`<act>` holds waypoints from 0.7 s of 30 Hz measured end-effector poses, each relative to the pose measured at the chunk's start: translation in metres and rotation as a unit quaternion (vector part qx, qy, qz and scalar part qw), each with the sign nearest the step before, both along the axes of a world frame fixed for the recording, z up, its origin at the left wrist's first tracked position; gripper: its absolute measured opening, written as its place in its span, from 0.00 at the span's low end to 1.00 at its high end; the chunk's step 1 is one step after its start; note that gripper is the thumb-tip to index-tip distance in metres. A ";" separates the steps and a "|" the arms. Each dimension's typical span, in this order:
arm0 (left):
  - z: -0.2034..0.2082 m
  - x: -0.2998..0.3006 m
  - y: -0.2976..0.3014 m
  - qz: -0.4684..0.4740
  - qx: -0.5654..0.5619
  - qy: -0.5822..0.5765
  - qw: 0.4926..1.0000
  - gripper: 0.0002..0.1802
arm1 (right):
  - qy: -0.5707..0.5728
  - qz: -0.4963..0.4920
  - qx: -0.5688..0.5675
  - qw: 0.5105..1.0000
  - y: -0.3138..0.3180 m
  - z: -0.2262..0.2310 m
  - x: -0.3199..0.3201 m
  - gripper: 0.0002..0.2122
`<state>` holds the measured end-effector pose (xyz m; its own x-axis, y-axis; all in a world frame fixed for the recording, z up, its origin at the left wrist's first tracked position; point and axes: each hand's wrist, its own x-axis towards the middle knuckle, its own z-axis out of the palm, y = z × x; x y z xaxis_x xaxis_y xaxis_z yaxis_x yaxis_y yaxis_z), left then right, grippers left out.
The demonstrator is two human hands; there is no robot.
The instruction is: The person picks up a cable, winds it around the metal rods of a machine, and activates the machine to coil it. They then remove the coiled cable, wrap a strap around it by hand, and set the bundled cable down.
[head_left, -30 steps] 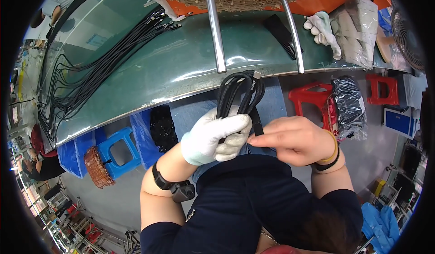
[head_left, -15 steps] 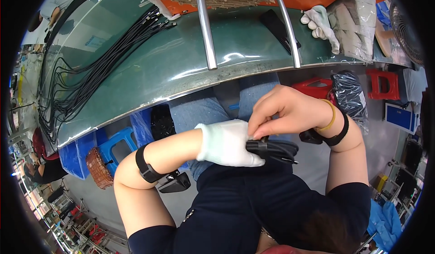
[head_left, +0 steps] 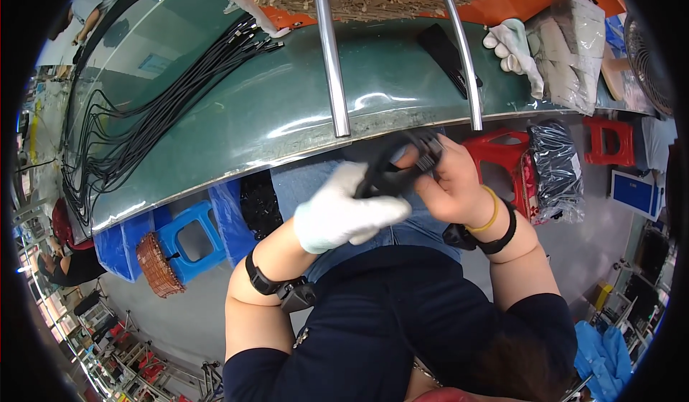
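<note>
A bundled black cable (head_left: 391, 179), looped into a coil and somewhat smeared by motion, is held between my two hands, just off the table's front edge. My left hand (head_left: 348, 212), in a white glove, closes on the coil's left side, its thumb stretched out below the loops. My bare right hand (head_left: 456, 179) grips the right side between thumb and fingers, close to a band with small light marks. Some of the fingers are hidden behind the cable.
Many straight black cables (head_left: 165, 93) lie along the green table (head_left: 251, 125) at left. Two metal bars (head_left: 330, 64) jut over its edge. Back right are a black strip (head_left: 441, 54), a white glove (head_left: 515, 54) and a plastic-wrapped stack (head_left: 570, 50). Blue (head_left: 190, 240) and red stools (head_left: 499, 158) stand below.
Both hands have moved up toward the table edge with the coiled cable. The right hand has shifted from pinching near the glove to gripping the coil's right side.
</note>
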<state>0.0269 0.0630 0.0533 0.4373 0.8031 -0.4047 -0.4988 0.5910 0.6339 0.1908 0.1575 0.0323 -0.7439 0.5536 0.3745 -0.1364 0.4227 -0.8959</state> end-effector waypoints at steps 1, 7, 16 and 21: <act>0.003 -0.001 -0.001 0.069 0.002 0.019 0.997 0.08 | -0.004 -0.041 0.005 0.999 -0.003 -0.005 0.001 0.04; -0.005 0.000 -0.003 0.168 -0.023 0.057 0.984 0.06 | -0.012 -0.083 -0.088 0.993 -0.024 -0.015 0.005 0.04; -0.039 0.021 -0.001 0.203 0.284 0.666 0.660 0.19 | -0.004 -0.174 0.029 0.984 -0.053 0.003 -0.025 0.07; -0.033 0.021 -0.004 0.154 0.234 0.750 0.600 0.25 | -0.043 -0.178 0.110 0.977 -0.053 0.005 -0.032 0.10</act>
